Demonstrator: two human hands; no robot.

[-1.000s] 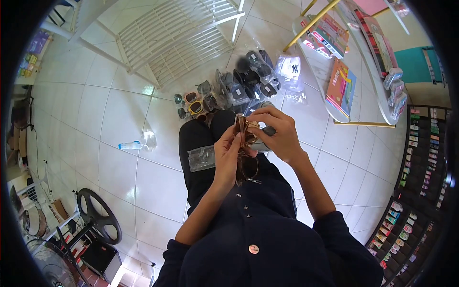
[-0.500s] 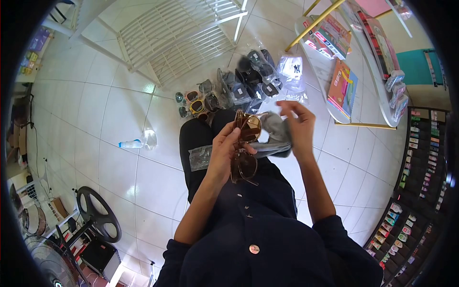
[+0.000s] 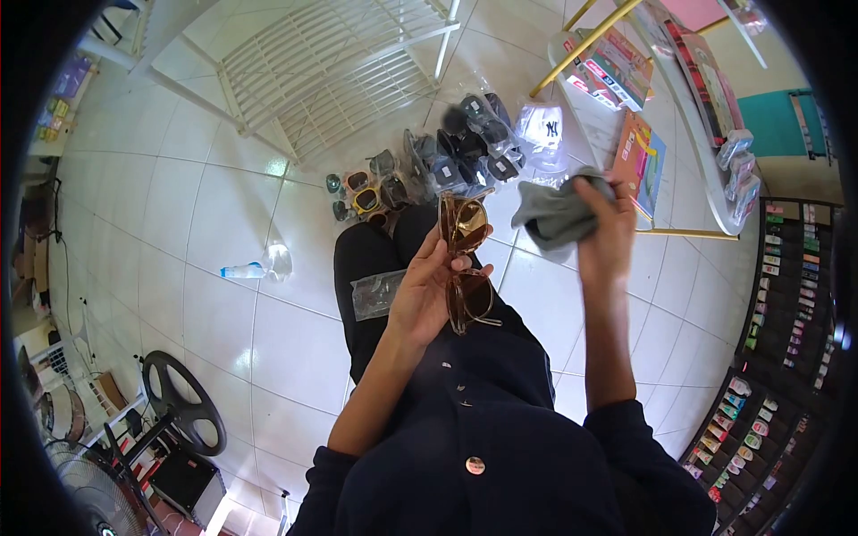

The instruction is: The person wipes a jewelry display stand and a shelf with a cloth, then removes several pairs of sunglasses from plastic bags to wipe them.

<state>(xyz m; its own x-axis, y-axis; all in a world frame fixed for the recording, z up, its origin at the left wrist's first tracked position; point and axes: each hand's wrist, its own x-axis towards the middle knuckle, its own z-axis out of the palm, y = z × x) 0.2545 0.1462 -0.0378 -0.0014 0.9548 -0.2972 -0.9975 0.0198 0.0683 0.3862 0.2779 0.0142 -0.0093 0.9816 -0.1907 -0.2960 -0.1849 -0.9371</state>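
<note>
Brown-tinted sunglasses (image 3: 470, 294) with a clear tan frame are gripped at the bridge by my left hand (image 3: 424, 290), above my lap. Their lenses face right and the temples stick out that way. Off to the right, my right hand (image 3: 608, 234) holds a crumpled grey cloth (image 3: 556, 213), apart from the sunglasses. A clear plastic sleeve (image 3: 377, 296) lies on my thigh beside the left hand. Beyond my knees, several sunglasses (image 3: 365, 198) lie on the floor, some in clear bags.
Bagged dark caps (image 3: 465, 147) and a white cap (image 3: 542, 134) lie ahead. A white slatted rack (image 3: 331, 80) stands beyond them. To the right is a shelf with books (image 3: 640, 165); a plastic bottle (image 3: 243, 270) lies on the floor at left.
My right hand has moved right, taking the grey cloth away from the sunglasses. The left hand has turned the sunglasses slightly, so both lenses show more fully.
</note>
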